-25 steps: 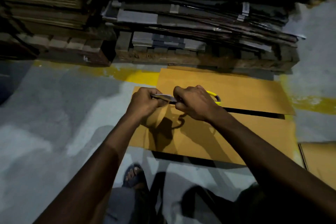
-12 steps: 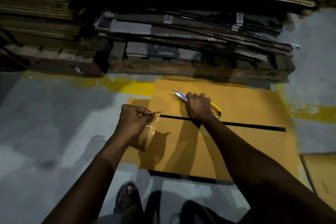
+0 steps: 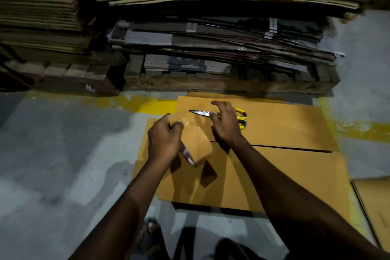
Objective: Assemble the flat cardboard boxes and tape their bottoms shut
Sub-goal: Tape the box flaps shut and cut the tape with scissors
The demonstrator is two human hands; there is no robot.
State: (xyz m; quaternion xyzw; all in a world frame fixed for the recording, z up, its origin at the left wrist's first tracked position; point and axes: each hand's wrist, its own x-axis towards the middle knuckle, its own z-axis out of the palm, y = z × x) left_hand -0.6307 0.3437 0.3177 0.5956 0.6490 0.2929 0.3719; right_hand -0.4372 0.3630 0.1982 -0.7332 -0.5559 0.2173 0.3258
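A brown cardboard box (image 3: 285, 175) stands on the floor with its flaps folded shut, a dark seam (image 3: 291, 148) running across between them. My left hand (image 3: 163, 140) pinches the top of a cut strip of clear tape (image 3: 197, 143), which hangs over the box's left end near the seam. Yellow-handled scissors (image 3: 241, 117) lie on the far flap, blades pointing left. My right hand (image 3: 225, 123) hovers just over the scissors' handles with fingers spread and holds nothing.
Wooden pallets (image 3: 211, 84) stacked high with flat cardboard (image 3: 200, 36) stand right behind the box. A yellow floor line (image 3: 147, 104) runs along them. More flat cardboard (image 3: 373, 207) lies at the right edge. My sandalled foot (image 3: 148, 232) is just in front of the box.
My right hand laid the scissors on the far flap and let go of them. My left hand carried the cut tape strip up and right over the box.
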